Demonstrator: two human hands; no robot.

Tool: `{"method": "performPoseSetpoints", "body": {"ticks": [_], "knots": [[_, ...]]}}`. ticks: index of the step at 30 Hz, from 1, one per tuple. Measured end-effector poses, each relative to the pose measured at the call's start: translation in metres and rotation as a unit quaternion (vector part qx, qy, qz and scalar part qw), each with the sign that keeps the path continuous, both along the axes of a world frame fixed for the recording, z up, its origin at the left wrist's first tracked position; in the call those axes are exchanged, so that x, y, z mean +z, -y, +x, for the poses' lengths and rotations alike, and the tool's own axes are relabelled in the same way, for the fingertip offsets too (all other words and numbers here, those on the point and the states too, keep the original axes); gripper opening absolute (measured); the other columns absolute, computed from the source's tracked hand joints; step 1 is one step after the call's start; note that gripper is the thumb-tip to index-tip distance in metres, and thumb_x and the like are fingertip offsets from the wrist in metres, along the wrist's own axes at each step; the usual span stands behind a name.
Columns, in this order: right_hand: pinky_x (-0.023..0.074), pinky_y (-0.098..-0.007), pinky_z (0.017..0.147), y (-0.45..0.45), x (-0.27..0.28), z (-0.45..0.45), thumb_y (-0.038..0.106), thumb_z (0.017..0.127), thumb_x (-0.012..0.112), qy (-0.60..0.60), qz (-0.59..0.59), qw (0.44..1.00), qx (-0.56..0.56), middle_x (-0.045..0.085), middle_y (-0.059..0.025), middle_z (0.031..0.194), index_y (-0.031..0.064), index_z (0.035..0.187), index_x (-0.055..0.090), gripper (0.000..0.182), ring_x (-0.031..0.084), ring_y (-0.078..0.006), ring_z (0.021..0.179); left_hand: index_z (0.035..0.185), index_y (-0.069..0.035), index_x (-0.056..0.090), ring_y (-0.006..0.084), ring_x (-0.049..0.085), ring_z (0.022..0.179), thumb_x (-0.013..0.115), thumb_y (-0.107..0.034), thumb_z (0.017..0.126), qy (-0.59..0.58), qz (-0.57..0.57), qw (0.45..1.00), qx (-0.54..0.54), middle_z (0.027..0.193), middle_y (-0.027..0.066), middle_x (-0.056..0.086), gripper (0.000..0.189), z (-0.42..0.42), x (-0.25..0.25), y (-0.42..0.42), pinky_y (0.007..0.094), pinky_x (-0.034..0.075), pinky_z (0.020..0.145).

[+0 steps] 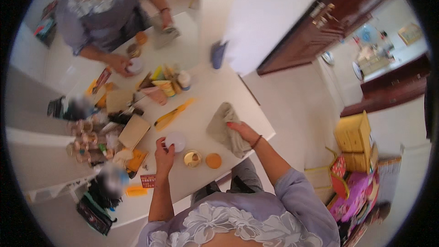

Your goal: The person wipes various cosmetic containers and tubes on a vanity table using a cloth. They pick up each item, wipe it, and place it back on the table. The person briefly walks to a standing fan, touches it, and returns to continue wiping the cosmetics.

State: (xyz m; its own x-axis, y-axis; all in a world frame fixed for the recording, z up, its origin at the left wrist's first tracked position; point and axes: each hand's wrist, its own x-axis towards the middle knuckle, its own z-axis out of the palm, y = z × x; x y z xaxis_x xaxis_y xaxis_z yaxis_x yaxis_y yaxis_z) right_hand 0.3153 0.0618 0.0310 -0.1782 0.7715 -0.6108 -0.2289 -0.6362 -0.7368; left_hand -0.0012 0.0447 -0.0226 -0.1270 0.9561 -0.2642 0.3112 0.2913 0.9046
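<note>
My left hand (165,156) has its fingers and thumb around the rim of a white round container (175,142) on the white table (223,85). A crumpled grey-beige cloth (221,127) is gripped in my right hand (242,132) and spreads over the tabletop near the right edge. Between the hands, close to the front edge, stand a round gold-coloured jar (192,159) and an orange round lid or jar (213,161). Beyond my left hand lies a yellow-and-black narrow tool or comb (173,113), too blurred to name surely.
Cosmetic tubes and a white bottle (184,80) stand near a wall mirror (113,48). A dark blue cup (217,56) stands at the back corner. At left are a beige box (134,132), several small jars and a red printed card (148,181). A brown door (322,24) stands ajar beyond.
</note>
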Motion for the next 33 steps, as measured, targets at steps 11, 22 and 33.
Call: {"method": "performPoseSetpoints", "body": {"ticks": [11,22,33], "knots": [[0.0361,-0.0377,0.095,0.027,-0.030,0.055,0.020,0.073,0.063,0.461,0.276,0.841,-0.054,0.049,-0.0183,0.116,0.0021,0.114,0.049,0.047,0.044,-0.0313,0.109,0.121,-0.002,0.044,0.0379,0.050,0.096,0.056,-0.014,0.079,-0.378,0.003,0.918,-0.117,0.108,0.0231,0.048,0.046,0.007,0.022,-0.011,0.0426,0.043,0.082],[0.0448,-0.0352,0.083,0.220,-0.039,0.321,0.026,0.079,0.059,0.480,0.191,0.856,0.000,0.059,-0.0128,0.105,0.0076,0.107,0.057,0.033,0.057,-0.0275,0.093,0.114,-0.002,0.050,0.0287,0.051,0.094,0.058,-0.010,0.078,-0.240,0.203,0.944,-0.096,0.108,0.0174,0.050,0.037,0.282,0.108,-0.003,0.0380,0.042,0.080],[0.0498,-0.0336,0.075,0.457,-0.060,0.516,0.025,0.077,0.061,0.461,-0.126,0.842,-0.250,0.066,-0.0106,0.086,0.0095,0.101,0.061,0.029,0.063,-0.0240,0.083,0.115,-0.005,0.049,0.0259,0.050,0.089,0.059,-0.005,0.076,-0.064,0.259,0.879,-0.396,0.114,0.0132,0.046,0.041,0.641,0.116,0.033,0.0346,0.044,0.078]]}}
